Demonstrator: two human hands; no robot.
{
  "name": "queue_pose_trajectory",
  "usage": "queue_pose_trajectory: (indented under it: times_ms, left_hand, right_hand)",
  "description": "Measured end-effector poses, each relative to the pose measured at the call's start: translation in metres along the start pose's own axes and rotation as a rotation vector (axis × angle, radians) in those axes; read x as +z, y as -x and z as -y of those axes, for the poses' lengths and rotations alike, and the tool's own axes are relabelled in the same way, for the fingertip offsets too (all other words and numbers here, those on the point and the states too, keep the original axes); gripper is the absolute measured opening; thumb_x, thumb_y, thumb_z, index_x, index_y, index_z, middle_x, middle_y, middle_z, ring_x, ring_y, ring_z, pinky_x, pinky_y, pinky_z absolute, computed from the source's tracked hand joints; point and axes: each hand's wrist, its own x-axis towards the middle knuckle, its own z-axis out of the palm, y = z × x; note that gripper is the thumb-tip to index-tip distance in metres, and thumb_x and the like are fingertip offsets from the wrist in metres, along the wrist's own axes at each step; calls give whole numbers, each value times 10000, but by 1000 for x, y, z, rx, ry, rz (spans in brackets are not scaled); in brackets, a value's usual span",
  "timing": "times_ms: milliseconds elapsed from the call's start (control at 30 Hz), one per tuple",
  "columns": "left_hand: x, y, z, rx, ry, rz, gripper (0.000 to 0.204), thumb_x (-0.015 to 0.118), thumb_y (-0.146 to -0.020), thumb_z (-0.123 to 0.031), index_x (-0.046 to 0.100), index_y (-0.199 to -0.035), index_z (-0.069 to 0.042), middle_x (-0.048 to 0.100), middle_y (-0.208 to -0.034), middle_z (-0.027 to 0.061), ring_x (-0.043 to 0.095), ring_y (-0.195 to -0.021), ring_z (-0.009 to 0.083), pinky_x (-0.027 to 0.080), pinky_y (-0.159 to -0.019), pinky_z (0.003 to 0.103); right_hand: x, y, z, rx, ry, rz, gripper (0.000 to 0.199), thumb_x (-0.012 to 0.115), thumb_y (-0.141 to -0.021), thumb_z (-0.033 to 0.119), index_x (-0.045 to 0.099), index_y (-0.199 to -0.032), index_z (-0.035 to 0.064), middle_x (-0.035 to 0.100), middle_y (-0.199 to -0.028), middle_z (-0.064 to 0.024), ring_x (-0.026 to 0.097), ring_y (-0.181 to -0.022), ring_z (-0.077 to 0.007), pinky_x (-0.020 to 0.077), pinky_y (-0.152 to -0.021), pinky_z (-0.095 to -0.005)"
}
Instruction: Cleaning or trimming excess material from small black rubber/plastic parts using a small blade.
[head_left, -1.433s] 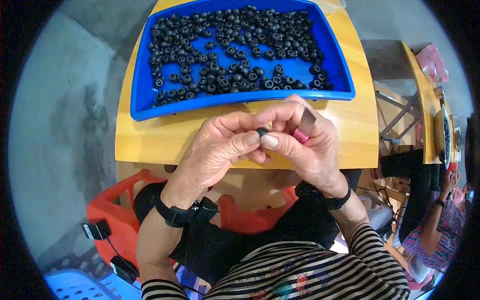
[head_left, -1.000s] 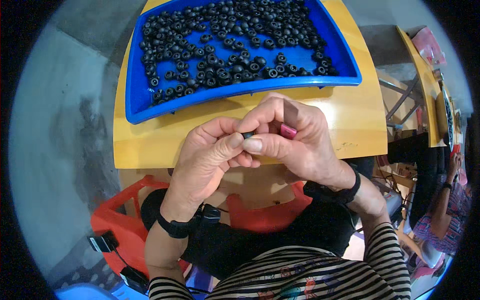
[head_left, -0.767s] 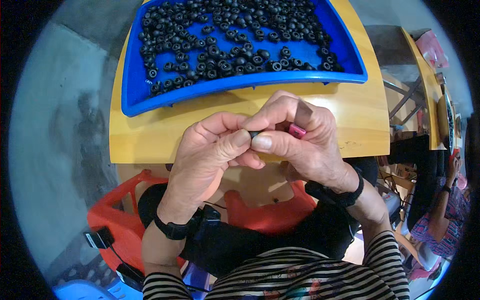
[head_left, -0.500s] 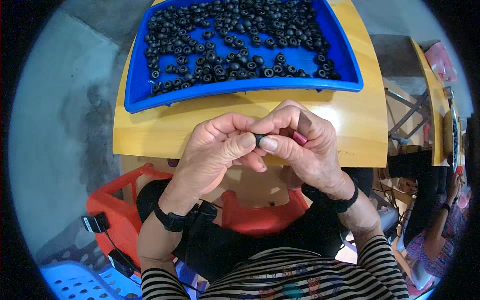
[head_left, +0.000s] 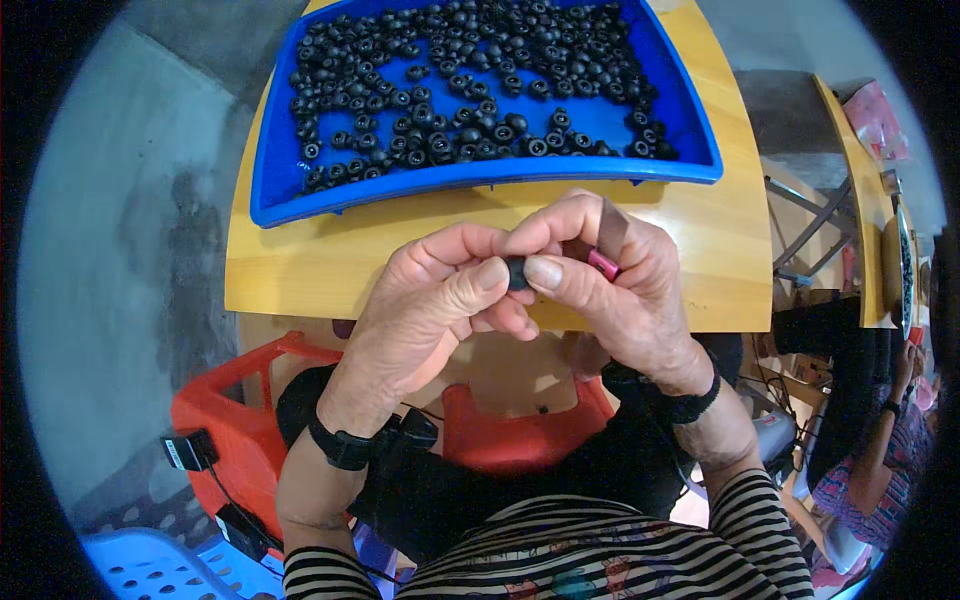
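The left hand [head_left: 415, 310] and right hand [head_left: 625, 300] pinch one small black part [head_left: 517, 273] together, just below the blue tray [head_left: 490, 177]. The right hand also holds a pink-ended tool [head_left: 603, 264].

Wearer: 1 left hand [head_left: 415, 310] and 1 right hand [head_left: 630, 290] — sharing 1 black piece [head_left: 517, 272]. 1 pink-handled blade [head_left: 603, 264]. 1 blue tray [head_left: 490, 176] with over 100 black parts [head_left: 438, 146] — too crowded to count. 2 yellow tabletops [head_left: 285, 270].
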Motion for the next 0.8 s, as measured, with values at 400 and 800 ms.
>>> queue_pose_trajectory:
  times_ms: [400,800]
  left_hand:
    - [-11,18,-10,34,74,28,219,559,-874,-144,546,-1055,-20,624,-895,82,628,-700,134,544,-711,306]
    - [-11,15,1,70,45,-34,198,581,-860,-127,559,-1024,-20,612,-907,54,615,-762,123,534,-690,258]
  right_hand:
    - [4,12,7,-161,598,177,402,526,-868,388,533,-897,-13,503,-745,-125,521,-656,-268,430,-585,-331]
    - [5,10,3,-322,790,167,196,658,-768,174,574,-828,8,547,-688,-118,554,-619,-290,445,-544,-365]
